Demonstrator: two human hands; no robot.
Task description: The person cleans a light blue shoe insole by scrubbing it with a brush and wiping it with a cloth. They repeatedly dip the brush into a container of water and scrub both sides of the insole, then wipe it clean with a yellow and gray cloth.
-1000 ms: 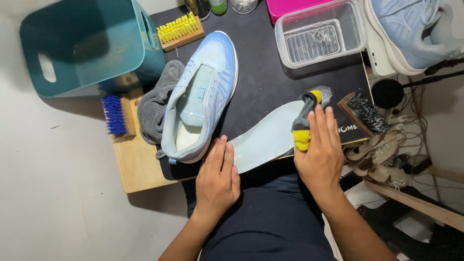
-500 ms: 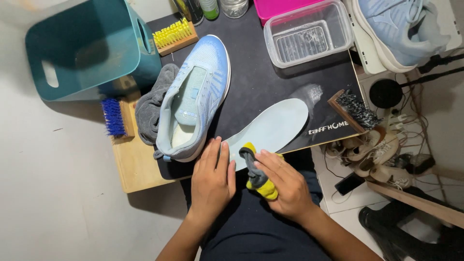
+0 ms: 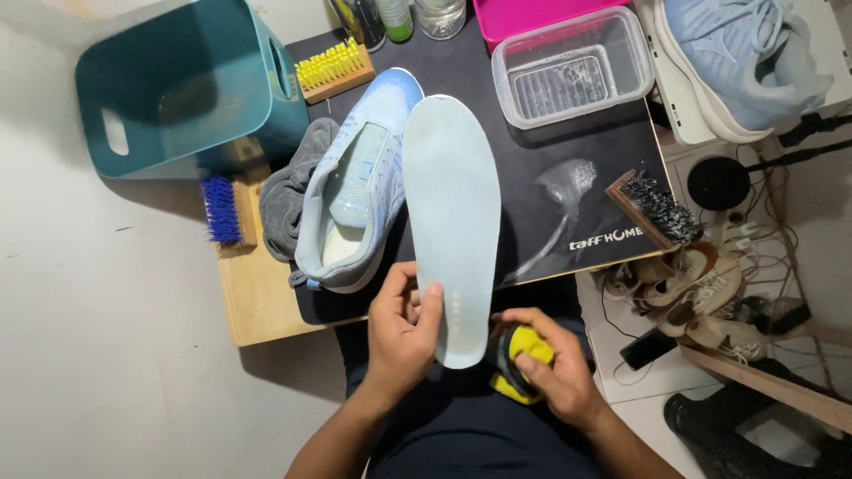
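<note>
My left hand (image 3: 401,330) grips the heel end of a pale blue insole (image 3: 451,222) and holds it up, its toe pointing away over the black mat (image 3: 568,222). My right hand (image 3: 550,368) is closed around a yellow and black brush (image 3: 517,362), just right of the insole's heel and below the mat's near edge. A light blue sneaker (image 3: 355,191) lies on the mat to the left of the insole.
A teal basket (image 3: 177,89) stands at the far left, with a grey cloth (image 3: 288,191) and a blue brush (image 3: 220,208) near it. A yellow brush (image 3: 330,66), a clear plastic box (image 3: 572,66), a dark-bristled brush (image 3: 652,208) and a second sneaker (image 3: 745,62) lie around. Cables and shoes clutter the right.
The insole has been lifted off the mat and turned lengthwise in my left hand. My right hand has brought the brush from the mat down beside the insole's heel.
</note>
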